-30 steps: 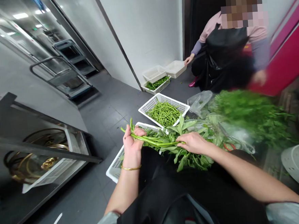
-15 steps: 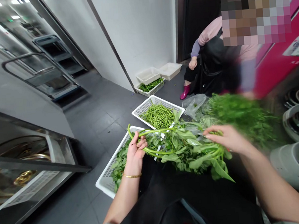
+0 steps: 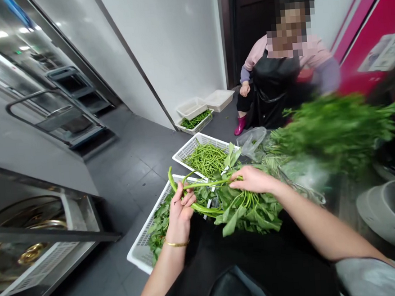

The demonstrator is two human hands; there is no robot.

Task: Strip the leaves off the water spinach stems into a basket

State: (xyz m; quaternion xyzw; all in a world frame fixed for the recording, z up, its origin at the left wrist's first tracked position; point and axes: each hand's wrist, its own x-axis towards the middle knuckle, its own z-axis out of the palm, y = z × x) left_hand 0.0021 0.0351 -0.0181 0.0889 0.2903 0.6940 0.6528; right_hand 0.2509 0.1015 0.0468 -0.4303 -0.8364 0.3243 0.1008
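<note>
My left hand (image 3: pixel 181 204) is closed around the ends of long, thick leafy-green stems (image 3: pixel 205 209), low over my lap. My right hand (image 3: pixel 252 179) is closed on the same greens further along, pinching a stem that runs across from the left hand. Broad leaves (image 3: pixel 256 213) hang beneath the right hand, above my black apron. Under and beyond the left hand stands a white slotted basket (image 3: pixel 145 230) with loose leaves (image 3: pixel 160 227) in it. My right fingertips are partly hidden by the hand.
Green beans fill a second white basket (image 3: pixel 186 149) ahead. Further back, pale trays (image 3: pixel 219 100) stand by the wall. A seated co-worker in a black apron (image 3: pixel 277 81) is beside a blurred heap of herbs (image 3: pixel 334 129). A grey-white bucket (image 3: pixel 387 211) stands right, a metal shelf (image 3: pixel 53 216) left.
My right hand has moved left along the greens, closer to my left hand, and the leaves hang lower. The co-worker's bunch of herbs has risen to the right. The view has shifted slightly.
</note>
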